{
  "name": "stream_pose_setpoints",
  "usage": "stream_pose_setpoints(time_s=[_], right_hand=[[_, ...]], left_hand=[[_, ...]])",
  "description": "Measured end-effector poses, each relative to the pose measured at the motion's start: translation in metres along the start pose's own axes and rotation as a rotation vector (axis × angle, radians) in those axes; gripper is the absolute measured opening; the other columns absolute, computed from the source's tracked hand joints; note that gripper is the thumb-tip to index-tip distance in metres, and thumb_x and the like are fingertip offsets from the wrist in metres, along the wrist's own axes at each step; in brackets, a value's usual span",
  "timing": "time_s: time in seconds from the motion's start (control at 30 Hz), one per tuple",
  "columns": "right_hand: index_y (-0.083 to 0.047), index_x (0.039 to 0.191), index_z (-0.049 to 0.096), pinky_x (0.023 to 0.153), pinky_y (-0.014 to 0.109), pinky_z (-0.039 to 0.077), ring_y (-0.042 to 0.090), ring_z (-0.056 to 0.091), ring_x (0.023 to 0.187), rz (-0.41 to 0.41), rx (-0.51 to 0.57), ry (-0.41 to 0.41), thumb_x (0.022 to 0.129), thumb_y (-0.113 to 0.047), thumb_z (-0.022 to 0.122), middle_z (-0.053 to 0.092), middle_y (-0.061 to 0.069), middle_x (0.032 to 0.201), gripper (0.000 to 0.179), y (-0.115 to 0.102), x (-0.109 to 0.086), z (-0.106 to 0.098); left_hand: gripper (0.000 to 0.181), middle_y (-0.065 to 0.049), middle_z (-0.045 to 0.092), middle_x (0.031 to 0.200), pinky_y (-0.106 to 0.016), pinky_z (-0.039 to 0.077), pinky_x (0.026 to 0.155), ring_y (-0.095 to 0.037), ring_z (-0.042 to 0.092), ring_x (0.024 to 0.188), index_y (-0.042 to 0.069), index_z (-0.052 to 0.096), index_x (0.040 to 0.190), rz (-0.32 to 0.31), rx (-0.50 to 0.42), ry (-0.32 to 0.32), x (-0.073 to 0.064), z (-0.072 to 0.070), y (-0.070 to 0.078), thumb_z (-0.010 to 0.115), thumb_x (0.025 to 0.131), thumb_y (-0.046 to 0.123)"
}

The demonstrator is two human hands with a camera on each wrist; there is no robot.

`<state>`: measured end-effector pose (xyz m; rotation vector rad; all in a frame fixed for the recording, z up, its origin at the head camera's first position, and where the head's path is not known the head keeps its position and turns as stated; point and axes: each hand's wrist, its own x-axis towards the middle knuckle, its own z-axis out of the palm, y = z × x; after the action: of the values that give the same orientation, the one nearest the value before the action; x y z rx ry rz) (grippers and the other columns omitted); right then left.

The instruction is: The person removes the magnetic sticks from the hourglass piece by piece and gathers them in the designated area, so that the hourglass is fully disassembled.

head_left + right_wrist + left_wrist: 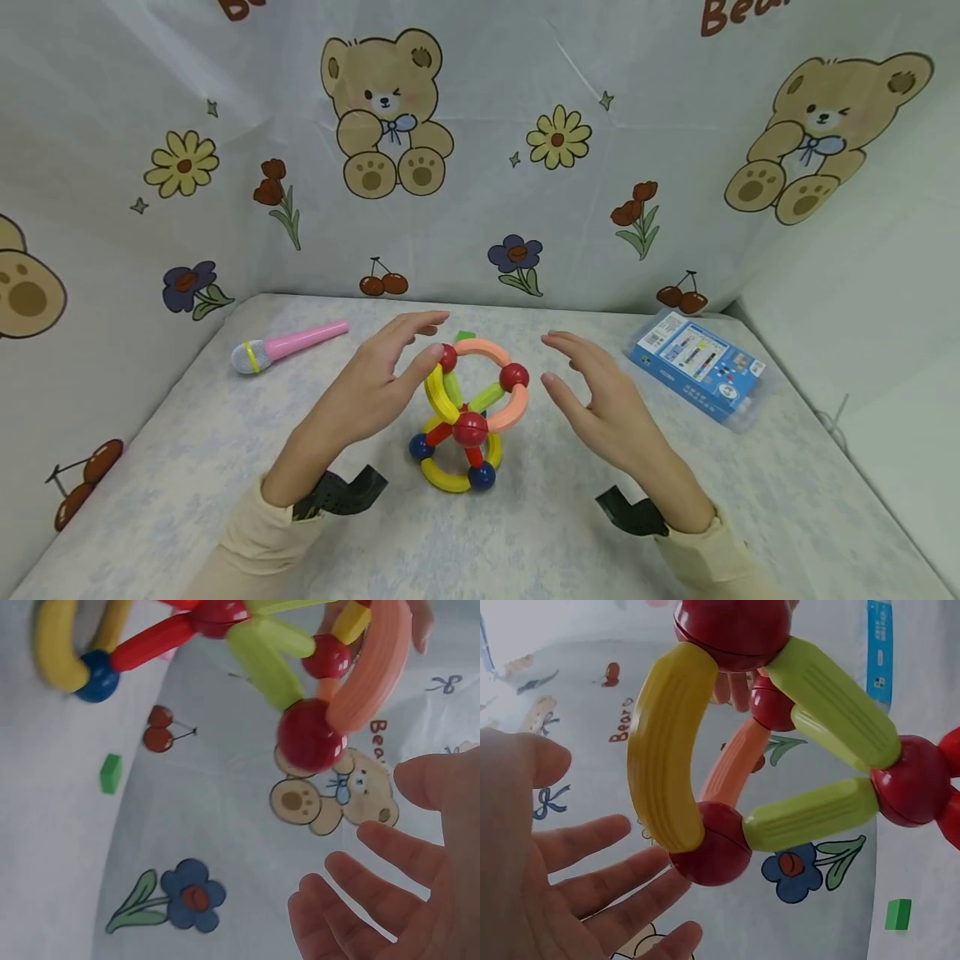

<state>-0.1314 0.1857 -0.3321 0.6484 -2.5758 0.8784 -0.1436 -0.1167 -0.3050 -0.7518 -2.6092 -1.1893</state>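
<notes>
A magnetic ball-and-stick toy [470, 429] stands upright on the table between the two hands. Its upper ring joins red balls with yellow and peach curved sticks [375, 667]. Lime green sticks [810, 814] run from that ring to a red ball at the waist, and red sticks lead down to a lower ring of yellow curves and blue balls [482, 476]. The left hand [375, 387] is beside the upper ring on the left, fingers extended, fingertips close to a red ball. On the other side, the right hand [611, 404] hovers apart from the toy with fingers spread and holds nothing.
A pink toy microphone [300, 340] with a silver head lies at the back left. At the back right is a blue box [697, 362] in clear plastic. Behind the toy sits a small green block [465, 335]. A bear-print cloth [480, 200] hangs along the back.
</notes>
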Motion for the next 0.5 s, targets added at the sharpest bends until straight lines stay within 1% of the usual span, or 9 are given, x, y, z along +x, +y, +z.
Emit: stream_pose_setpoints(time_s=[0.13, 0.23, 0.3, 0.4, 0.47, 0.5], right_hand=[[-0.019, 0.15, 0.052, 0.1, 0.05, 0.055, 0.024, 0.055, 0.133, -0.021, 0.055, -0.015, 0.103, -0.028, 0.064, 0.053, 0.002, 0.153, 0.049, -0.013, 0.013, 0.006], [-0.016, 0.15, 0.052, 0.102, 0.048, 0.055, 0.024, 0.055, 0.134, -0.039, 0.104, -0.038, 0.103, -0.028, 0.064, 0.055, 0.003, 0.15, 0.049, -0.017, 0.018, 0.01], [-0.016, 0.15, 0.052, 0.102, 0.048, 0.055, 0.025, 0.056, 0.134, -0.029, 0.123, -0.061, 0.103, -0.029, 0.065, 0.056, 0.004, 0.15, 0.05, -0.017, 0.018, 0.012], [-0.016, 0.15, 0.052, 0.1, 0.05, 0.056, 0.027, 0.06, 0.129, 0.008, 0.112, -0.093, 0.103, -0.03, 0.065, 0.058, 0.005, 0.148, 0.051, -0.013, 0.015, 0.013], [-0.016, 0.15, 0.052, 0.099, 0.05, 0.057, 0.027, 0.062, 0.126, 0.028, 0.108, -0.111, 0.104, -0.03, 0.064, 0.06, 0.006, 0.145, 0.05, -0.01, 0.013, 0.013], [-0.016, 0.15, 0.052, 0.098, 0.049, 0.057, 0.027, 0.063, 0.125, 0.032, 0.108, -0.12, 0.104, -0.03, 0.063, 0.062, 0.006, 0.143, 0.05, -0.008, 0.012, 0.013]], left_hand=[[0.046, 0.002, 0.056, 0.146, -0.055, 0.05, 0.106, -0.021, 0.055, 0.13, 0.022, 0.054, 0.148, -0.004, -0.021, -0.062, 0.008, 0.004, 0.002, 0.057, 0.106, 0.04], [0.045, 0.003, 0.059, 0.141, -0.05, 0.053, 0.103, -0.019, 0.057, 0.123, 0.02, 0.057, 0.146, 0.004, -0.013, -0.099, 0.01, 0.004, -0.001, 0.06, 0.105, 0.039], [0.043, 0.003, 0.062, 0.133, -0.045, 0.055, 0.098, -0.017, 0.058, 0.116, 0.019, 0.058, 0.143, 0.013, -0.004, -0.123, 0.01, 0.002, -0.003, 0.061, 0.105, 0.036], [0.039, 0.004, 0.064, 0.124, -0.04, 0.055, 0.09, -0.016, 0.057, 0.109, 0.019, 0.06, 0.141, 0.028, 0.002, -0.157, 0.009, -0.002, -0.007, 0.062, 0.105, 0.033], [0.037, 0.005, 0.065, 0.124, -0.041, 0.055, 0.091, -0.016, 0.058, 0.112, 0.019, 0.061, 0.14, 0.037, -0.005, -0.174, 0.009, -0.004, -0.009, 0.061, 0.106, 0.031], [0.036, 0.005, 0.066, 0.127, -0.042, 0.055, 0.093, -0.016, 0.059, 0.114, 0.019, 0.061, 0.141, 0.039, -0.009, -0.183, 0.009, -0.005, -0.011, 0.06, 0.106, 0.03]])
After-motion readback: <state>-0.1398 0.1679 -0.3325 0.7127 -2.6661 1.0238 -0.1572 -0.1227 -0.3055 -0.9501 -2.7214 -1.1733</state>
